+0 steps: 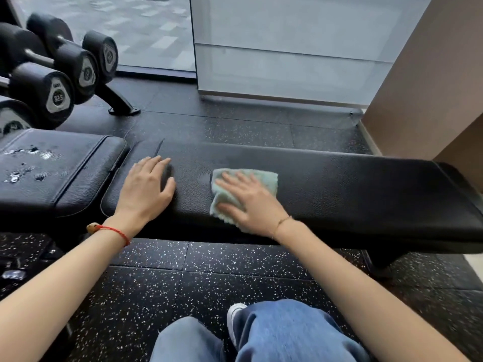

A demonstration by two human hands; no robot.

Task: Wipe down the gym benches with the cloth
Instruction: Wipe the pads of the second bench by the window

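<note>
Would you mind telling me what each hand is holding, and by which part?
Nothing is gripped. The right hand presses flat on the middle of the light green cloth; the left hand rests bare on the black bench pad.

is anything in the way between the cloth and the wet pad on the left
Yes, the left hand lies flat on the long bench pad, between the cloth under the right hand and the wet seat pad. The gap between the two pads also lies on that path.
</note>
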